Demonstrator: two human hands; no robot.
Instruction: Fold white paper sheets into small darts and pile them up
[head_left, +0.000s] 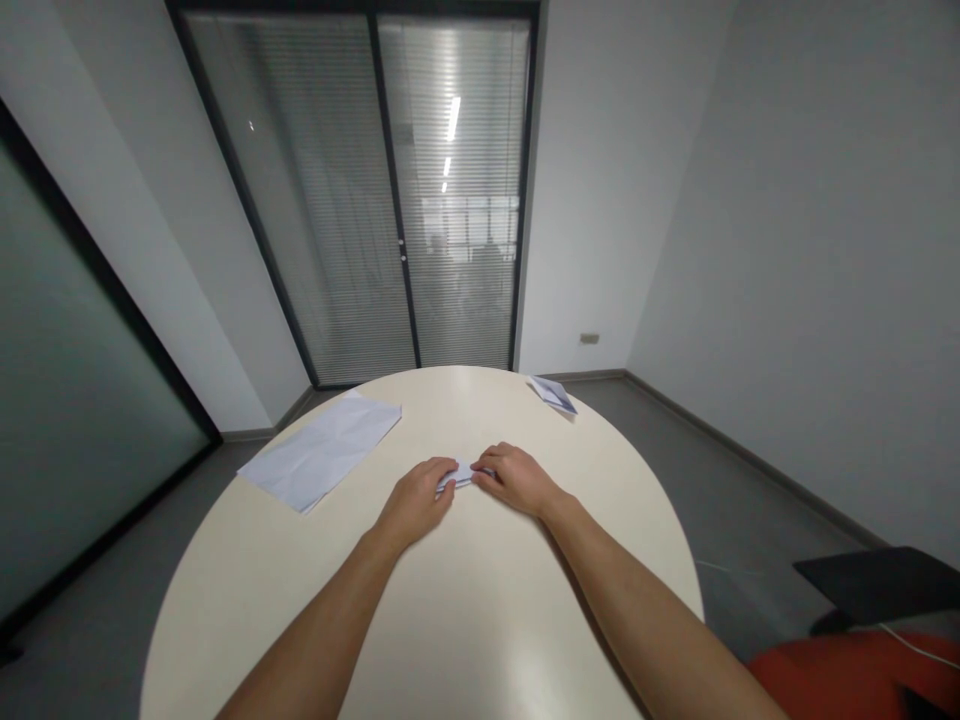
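Between my two hands, a small folded piece of white paper [463,474] lies at the middle of the round table. My left hand [420,500] grips its left end, thumb at the near edge and fingers curled over the top. At the other end my right hand [517,478] pinches the paper the same way, with its thumb on the near side. The fingertips cover both ends, so only the middle strip of the paper shows.
Creased white sheets [326,450] lie on the left of the cream table [450,620]. A folded paper piece [553,394] rests by its far right edge. At lower right are a red seat [847,675] and a dark flat panel [877,583]. Glass doors with blinds [465,280] stand beyond.
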